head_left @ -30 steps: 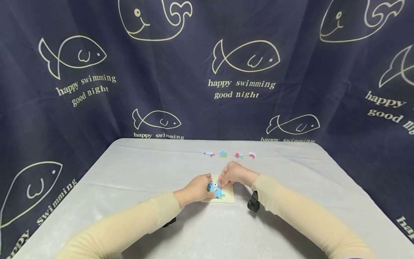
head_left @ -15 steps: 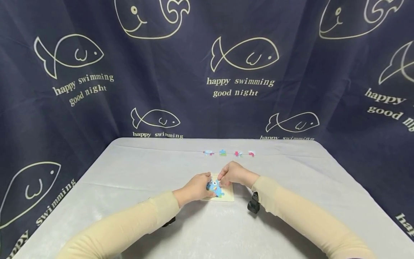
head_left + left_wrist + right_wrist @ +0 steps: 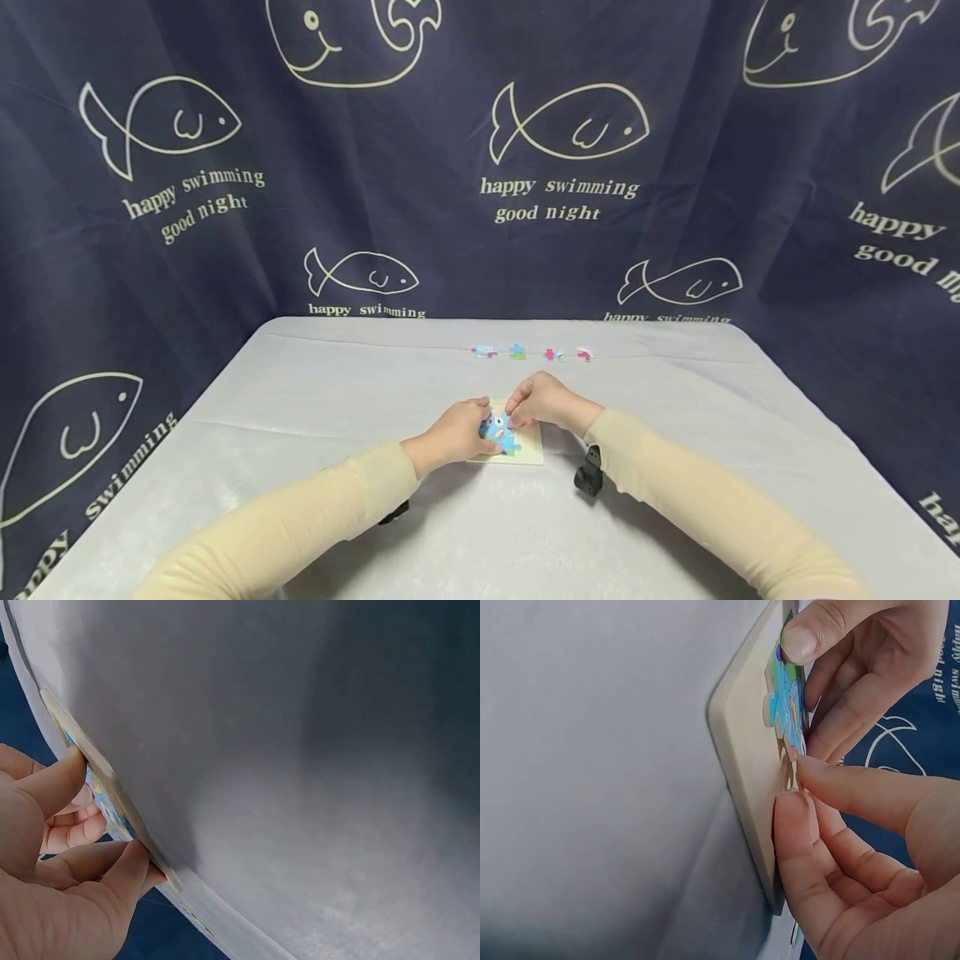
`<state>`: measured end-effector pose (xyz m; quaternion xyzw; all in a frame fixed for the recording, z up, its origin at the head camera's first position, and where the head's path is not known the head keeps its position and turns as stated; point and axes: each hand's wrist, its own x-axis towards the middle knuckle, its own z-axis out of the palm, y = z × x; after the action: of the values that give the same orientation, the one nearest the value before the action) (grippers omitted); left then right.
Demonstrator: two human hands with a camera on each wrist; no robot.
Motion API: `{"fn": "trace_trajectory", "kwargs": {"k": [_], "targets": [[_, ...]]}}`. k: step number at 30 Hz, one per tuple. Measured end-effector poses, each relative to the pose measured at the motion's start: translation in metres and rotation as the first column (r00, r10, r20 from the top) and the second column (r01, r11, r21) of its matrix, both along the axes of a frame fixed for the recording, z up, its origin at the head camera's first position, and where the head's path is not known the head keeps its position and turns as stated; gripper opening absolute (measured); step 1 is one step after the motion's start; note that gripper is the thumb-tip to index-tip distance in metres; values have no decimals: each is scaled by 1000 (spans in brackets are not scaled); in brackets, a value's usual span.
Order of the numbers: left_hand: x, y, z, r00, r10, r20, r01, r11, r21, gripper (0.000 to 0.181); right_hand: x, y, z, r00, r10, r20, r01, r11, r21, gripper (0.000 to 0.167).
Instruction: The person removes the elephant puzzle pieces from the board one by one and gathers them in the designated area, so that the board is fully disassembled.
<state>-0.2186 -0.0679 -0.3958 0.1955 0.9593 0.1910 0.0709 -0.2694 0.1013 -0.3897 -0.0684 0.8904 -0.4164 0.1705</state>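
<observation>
Left fingers [image 3: 124, 871] span the puzzle [image 3: 784, 697]; right fingers [image 3: 799, 840] pinch its edge.

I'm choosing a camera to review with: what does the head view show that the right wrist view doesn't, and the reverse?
Only the head view: both cream sleeves and the full row of four loose pieces.

Only the right wrist view: the side edges of the puzzle pieces.

Both: those puzzle pieces, the pale board, the left hand gripping it, the right hand with fingertips at the pieces, the light gray cloth and the dark blue curtain.
</observation>
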Motion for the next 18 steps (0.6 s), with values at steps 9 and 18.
{"fn": "trace_trajectory", "kwargs": {"k": [9,18], "targets": [[0,0,-1,1000,6,6,-6,1000,0,65,0,0,6,998,8,68,-1,994,-108,18],[-1,-1,-1,1000,4,20,-4,1000,7,65,-2,2,9,990,71,122,-49,984,-172,17]]}}
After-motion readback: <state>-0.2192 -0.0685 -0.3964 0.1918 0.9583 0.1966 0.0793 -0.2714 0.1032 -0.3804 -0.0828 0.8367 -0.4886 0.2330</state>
